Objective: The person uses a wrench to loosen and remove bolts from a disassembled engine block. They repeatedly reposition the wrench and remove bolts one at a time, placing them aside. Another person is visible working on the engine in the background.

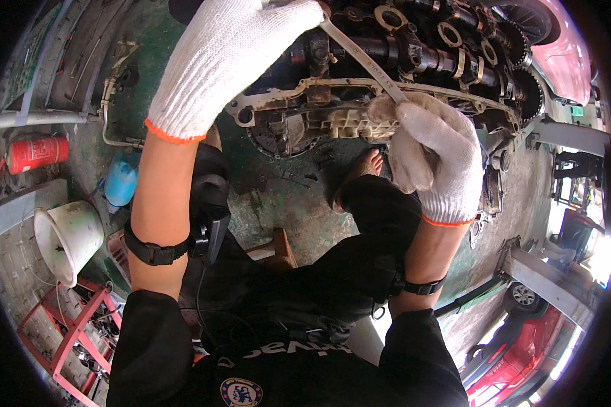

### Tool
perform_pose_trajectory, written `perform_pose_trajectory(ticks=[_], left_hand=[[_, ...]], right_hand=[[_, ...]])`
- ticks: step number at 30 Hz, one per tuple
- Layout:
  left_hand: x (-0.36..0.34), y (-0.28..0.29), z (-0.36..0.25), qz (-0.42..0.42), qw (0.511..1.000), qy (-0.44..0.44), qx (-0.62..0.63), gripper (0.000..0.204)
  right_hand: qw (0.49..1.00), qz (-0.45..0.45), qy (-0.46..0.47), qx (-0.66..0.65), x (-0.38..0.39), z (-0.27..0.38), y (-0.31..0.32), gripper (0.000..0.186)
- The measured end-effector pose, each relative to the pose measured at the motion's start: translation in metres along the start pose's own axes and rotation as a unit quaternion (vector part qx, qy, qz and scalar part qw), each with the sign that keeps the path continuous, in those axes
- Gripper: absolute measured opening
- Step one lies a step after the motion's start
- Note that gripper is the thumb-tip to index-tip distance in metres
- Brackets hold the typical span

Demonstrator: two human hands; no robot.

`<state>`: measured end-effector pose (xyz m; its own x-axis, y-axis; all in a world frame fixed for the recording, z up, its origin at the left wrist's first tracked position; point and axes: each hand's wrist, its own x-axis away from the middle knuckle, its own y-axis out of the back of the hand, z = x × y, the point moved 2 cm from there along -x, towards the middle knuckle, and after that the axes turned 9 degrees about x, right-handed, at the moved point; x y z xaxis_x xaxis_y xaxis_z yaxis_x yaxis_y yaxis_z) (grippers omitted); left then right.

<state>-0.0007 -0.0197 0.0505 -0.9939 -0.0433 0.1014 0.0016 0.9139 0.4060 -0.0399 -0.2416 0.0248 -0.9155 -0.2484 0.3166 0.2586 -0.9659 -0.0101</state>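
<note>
A long silver combination wrench [363, 57] slants over an engine's cylinder head [380, 51], which is dark and oily with camshafts exposed. My right hand [434, 146], in a white knit glove with an orange cuff, pinches the wrench's near end between thumb and curled fingers. At the far end, the fingertips of my left hand [217, 64], gloved the same way, close on the wrench. Part of that hand is cut off by the upper edge of the view. Toothed sprockets [528, 95] sit at the right end of the cylinder head.
On the left are a red fire extinguisher [38, 154], a blue jug [121, 180], a white bucket [66, 237] and a red metal frame [75, 332]. A wooden stool [278, 251] is between my legs. Right, a red car [523, 359] stands behind a grey lift arm [546, 281].
</note>
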Motion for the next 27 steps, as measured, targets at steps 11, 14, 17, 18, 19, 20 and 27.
perform_pose_trajectory(ticks=[11,14,17,18,19,20,27], left_hand=[[-0.003,-0.006,0.002,0.008,0.998,-0.03,0.054,0.031],[0.006,-0.007,-0.001,-0.017,0.997,-0.08,0.005,0.031],[0.008,-0.009,-0.004,-0.024,0.996,-0.087,-0.005,0.03],[0.007,-0.007,-0.004,-0.012,0.997,-0.071,0.01,0.03],[0.006,-0.007,-0.005,0.0,0.998,-0.056,0.023,0.03],[0.005,-0.006,-0.006,0.012,0.998,-0.041,0.036,0.029],[0.007,-0.003,-0.002,-0.039,0.995,-0.047,0.077,0.029]], right_hand=[[0.995,0.019,-0.019,0.096,-0.004,0.001,-0.012,0.036],[0.986,0.146,-0.047,0.059,-0.004,-0.006,-0.039,0.03],[0.978,0.201,-0.051,-0.036,-0.007,-0.021,-0.073,0.025],[0.973,0.215,-0.032,-0.08,-0.009,-0.025,-0.084,0.025],[0.971,0.216,-0.019,-0.101,-0.01,-0.028,-0.089,0.024],[0.974,0.203,-0.023,-0.1,-0.01,-0.03,-0.091,0.024],[0.978,0.198,-0.038,-0.061,-0.005,-0.02,-0.092,0.02]])
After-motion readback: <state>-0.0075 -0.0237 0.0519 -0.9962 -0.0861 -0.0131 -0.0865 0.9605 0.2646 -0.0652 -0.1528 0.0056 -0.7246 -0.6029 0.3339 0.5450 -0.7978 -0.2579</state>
